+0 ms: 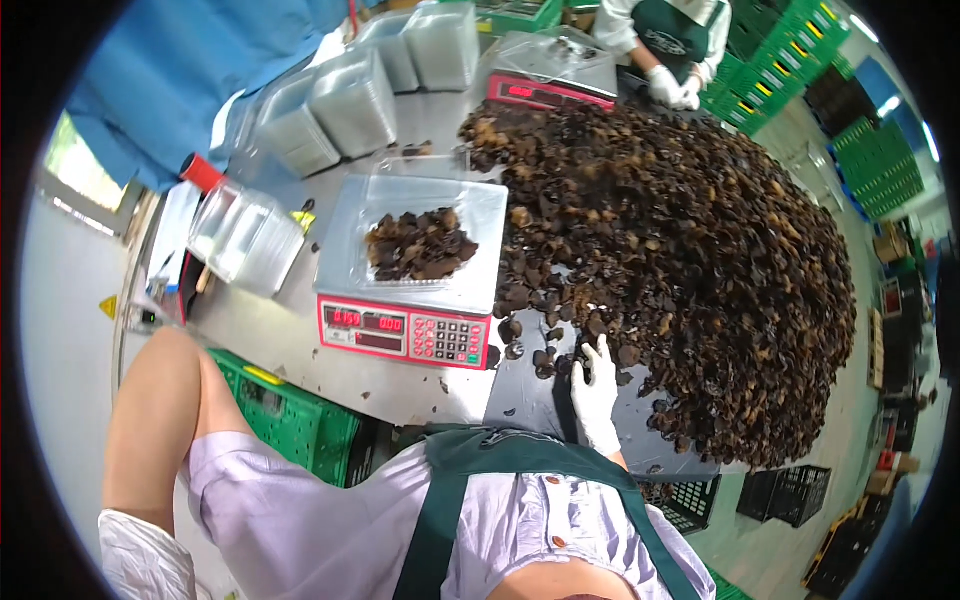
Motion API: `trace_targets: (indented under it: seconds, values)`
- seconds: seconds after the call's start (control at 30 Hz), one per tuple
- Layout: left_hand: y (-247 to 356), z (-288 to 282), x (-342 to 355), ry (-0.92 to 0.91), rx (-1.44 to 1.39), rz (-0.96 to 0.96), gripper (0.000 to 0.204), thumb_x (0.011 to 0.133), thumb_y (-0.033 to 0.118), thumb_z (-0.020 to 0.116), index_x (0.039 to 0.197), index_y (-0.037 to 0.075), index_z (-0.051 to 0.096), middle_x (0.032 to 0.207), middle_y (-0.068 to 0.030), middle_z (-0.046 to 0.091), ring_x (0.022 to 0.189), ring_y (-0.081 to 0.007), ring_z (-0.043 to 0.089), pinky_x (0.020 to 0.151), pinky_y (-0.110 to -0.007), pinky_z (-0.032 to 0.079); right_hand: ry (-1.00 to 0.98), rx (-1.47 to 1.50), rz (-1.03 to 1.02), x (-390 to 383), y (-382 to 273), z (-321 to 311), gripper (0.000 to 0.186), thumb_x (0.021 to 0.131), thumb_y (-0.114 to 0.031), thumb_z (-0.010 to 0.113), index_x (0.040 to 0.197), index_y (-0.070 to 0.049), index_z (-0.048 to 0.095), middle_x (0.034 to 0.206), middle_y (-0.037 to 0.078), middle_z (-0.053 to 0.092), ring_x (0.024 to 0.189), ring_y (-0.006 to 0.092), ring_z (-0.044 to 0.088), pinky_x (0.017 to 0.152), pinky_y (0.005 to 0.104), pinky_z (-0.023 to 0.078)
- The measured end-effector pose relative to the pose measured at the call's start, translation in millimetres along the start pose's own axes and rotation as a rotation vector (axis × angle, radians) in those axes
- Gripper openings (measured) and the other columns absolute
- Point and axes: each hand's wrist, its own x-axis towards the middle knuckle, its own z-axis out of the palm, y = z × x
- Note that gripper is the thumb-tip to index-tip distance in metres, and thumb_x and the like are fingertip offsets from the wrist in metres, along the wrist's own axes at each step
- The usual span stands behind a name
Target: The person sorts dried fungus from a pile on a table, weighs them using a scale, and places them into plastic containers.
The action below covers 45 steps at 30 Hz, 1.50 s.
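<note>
My right hand, in a white glove, reaches over the table at the near edge of a large heap of dark brown wood ear mushrooms. Its fingers are stretched out, with the thumb apart, among loose pieces. My left hand, also gloved, hangs at the lower left with the elbow bent; its fingers run out of the picture. Left of the heap stands a red and silver digital scale. An open clear plastic box rests on its pan, with a small portion of mushrooms inside.
Stacked clear boxes stand at the back left, and more clear boxes lie nearer. Across the table, a co-worker's gloved hands are beside a second scale. Green crates sit below the table's front edge.
</note>
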Motion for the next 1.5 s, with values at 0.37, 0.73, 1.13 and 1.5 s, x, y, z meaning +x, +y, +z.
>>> trace_targets:
  seconds: [0.37,0.73,1.13,1.5]
  values:
    - [-1.5,1.7,-15.3,0.063,-0.049,0.048,0.026,0.087,0.012,0.058,0.11,0.002,0.061,0.112,-0.0115,0.061,0.105,-0.0199,0.057,0.094,-0.034,0.044,-0.042,-0.07,0.001,9.5,-3.9,-2.9,0.033,0.081,-0.01,0.065,0.113,-0.006,0.061,0.141,0.013,0.044,0.11,0.0299,0.055,0.091,0.0354,0.047]
    - [-15.4,-4.9,2.9,0.353,-0.221,0.223,0.027,0.086,0.011,0.06,0.111,0.002,0.061,0.113,-0.0114,0.061,0.105,-0.019,0.057,0.094,-0.033,0.044,-0.069,-0.031,0.028,9.1,-1.6,2.1,0.032,0.08,-0.011,0.065,0.112,-0.008,0.061,0.14,0.012,0.045,0.108,0.0305,0.055,0.09,0.0363,0.047]
    - [-272.0,73.6,-85.5,-0.489,0.982,-0.17,0.037,0.073,0.029,0.069,0.107,0.017,0.061,0.124,-0.008,0.054,0.113,-0.028,0.049,0.097,-0.049,0.034,-0.09,-0.031,0.075,8.5,-0.5,-1.4,0.033,0.081,-0.01,0.064,0.114,-0.006,0.061,0.141,0.012,0.045,0.112,0.0299,0.054,0.093,0.0361,0.046]
    - [-247.8,11.7,-64.9,0.377,0.12,-0.81,0.014,0.087,0.0,0.061,0.1,-0.001,0.066,0.096,-0.0048,0.067,0.087,-0.0123,0.063,0.081,-0.024,0.049,-0.035,-0.077,-0.008,9.0,14.5,7.1,0.034,0.08,-0.005,0.065,0.114,-0.006,0.061,0.14,0.011,0.047,0.095,0.0231,0.06,0.084,0.0314,0.05]
